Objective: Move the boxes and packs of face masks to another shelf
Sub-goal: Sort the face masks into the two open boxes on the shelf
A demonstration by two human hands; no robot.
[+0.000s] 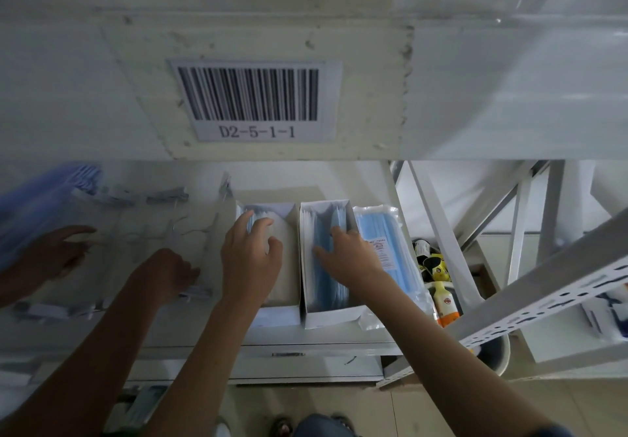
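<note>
Two open white boxes of face masks stand side by side on the shelf (306, 338). My left hand (251, 256) reaches into the left box (282, 314), its fingers curled around the masks at the box's far end. My right hand (350, 256) lies on the blue masks in the right box (326, 317), thumb spread wide, fingertips near the box's right wall. A clear plastic pack of blue masks (380, 229) lies against the right side of that box.
Another person's two hands (57, 249) (166, 273) handle blurred clear packs on the left of the shelf. A barcode label (253, 100) marked D2-5-1-1 sits on the shelf above. Bottles (441, 287) stand in a bin at lower right. A perforated shelf rail (543, 297) crosses the right.
</note>
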